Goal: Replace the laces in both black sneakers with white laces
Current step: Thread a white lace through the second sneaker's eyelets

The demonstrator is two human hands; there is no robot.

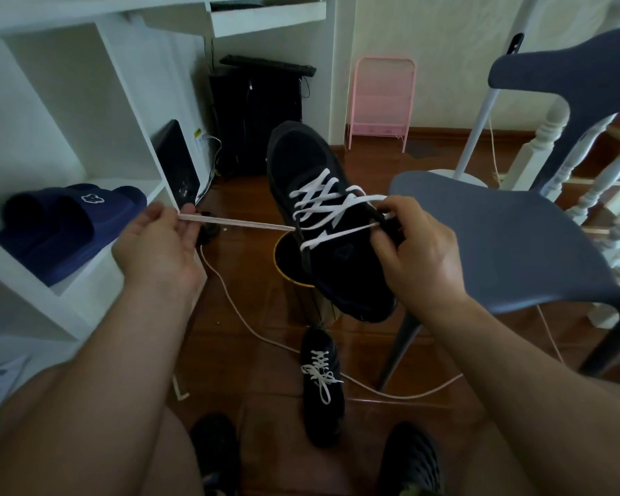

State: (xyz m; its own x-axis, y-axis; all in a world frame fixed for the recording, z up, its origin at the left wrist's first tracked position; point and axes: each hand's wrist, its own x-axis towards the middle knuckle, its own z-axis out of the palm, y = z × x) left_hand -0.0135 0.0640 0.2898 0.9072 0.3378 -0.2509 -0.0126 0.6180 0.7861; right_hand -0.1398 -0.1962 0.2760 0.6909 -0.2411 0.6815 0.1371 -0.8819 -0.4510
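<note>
A black sneaker (301, 162) is held up in the air at the centre, toe pointing away, with a white lace (323, 202) crossed through its eyelets. My right hand (412, 248) grips the sneaker's right side near the top eyelets and pinches the lace there. My left hand (158, 245) pinches one lace end (230, 220) and holds it stretched taut out to the left. A second black sneaker (323, 406) stands on the floor below, laced in white with the ends loose.
A grey chair (509, 245) stands close on the right. White shelving (86, 137) with blue slippers (68, 223) is at the left. A round bin (283, 259) sits under the held sneaker. A white cable (251, 331) runs over the wooden floor. My feet in dark shoes are at the bottom.
</note>
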